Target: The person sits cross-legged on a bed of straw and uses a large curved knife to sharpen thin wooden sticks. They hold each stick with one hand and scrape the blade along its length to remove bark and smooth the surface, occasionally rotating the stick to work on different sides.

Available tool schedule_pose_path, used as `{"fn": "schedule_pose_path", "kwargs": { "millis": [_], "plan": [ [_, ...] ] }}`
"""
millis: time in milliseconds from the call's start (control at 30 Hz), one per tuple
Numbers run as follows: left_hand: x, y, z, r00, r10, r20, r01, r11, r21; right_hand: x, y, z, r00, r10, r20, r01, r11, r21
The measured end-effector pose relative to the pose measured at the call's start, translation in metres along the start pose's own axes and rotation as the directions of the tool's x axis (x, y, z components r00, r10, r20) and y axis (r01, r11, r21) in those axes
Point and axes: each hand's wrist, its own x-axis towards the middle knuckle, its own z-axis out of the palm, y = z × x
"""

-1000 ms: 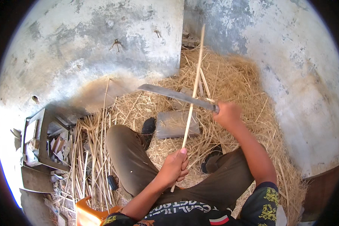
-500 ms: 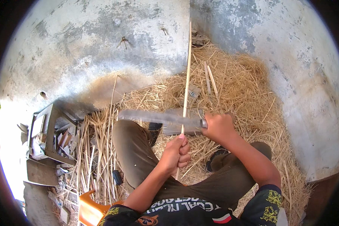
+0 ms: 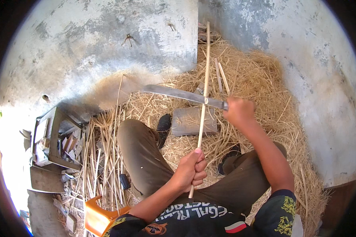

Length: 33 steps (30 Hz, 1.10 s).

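Note:
My left hand [image 3: 192, 170] is closed round the lower part of a long pale strip of split wood or bamboo [image 3: 207, 65], which points away from me toward the wall corner. In my right hand [image 3: 241, 112] is the handle of a machete [image 3: 174, 93]. Its long grey blade reaches left across the strip and touches it about midway. A small raised sliver shows where blade and strip meet. Beyond my knees, below the blade, lies a flat wooden block [image 3: 184, 122].
Straw-like shavings [image 3: 261, 91] cover the floor up to the peeling walls. Loose strips [image 3: 106, 158] lie along my left side, beside a wooden frame [image 3: 53, 138] full of scraps. An orange plastic stool [image 3: 99, 217] is at lower left. Two short strips [image 3: 222, 77] lie ahead.
The machete has moved away from me along the strip, from near my left hand to about its middle. The strip's far end has swung slightly right, and my left hand is a little lower.

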Motion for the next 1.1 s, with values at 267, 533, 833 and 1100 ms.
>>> {"fn": "schedule_pose_path", "kwargs": {
  "millis": [267, 533, 833, 1100],
  "plan": [
    [-0.03, -0.04, -0.01, 0.984, -0.155, -0.09, 0.168, 0.973, 0.16, 0.025, 0.032, 0.006, 0.926, 0.343, 0.155, -0.335, 0.939, -0.079],
    [-0.007, -0.015, -0.027, 0.986, -0.085, 0.146, 0.023, 0.923, 0.385, 0.017, 0.084, -0.023, 0.737, 0.674, -0.048, -0.606, 0.69, 0.395],
    [0.03, 0.051, 0.03, 0.958, 0.023, 0.287, -0.069, 0.986, 0.152, -0.008, -0.003, -0.053, 0.959, 0.122, -0.257, -0.025, 0.937, 0.349],
    [0.036, 0.038, 0.024, 0.968, 0.004, 0.249, -0.023, 0.997, 0.071, -0.003, 0.006, -0.031, 0.976, -0.036, -0.215, 0.062, 0.992, 0.113]
  ]
}}
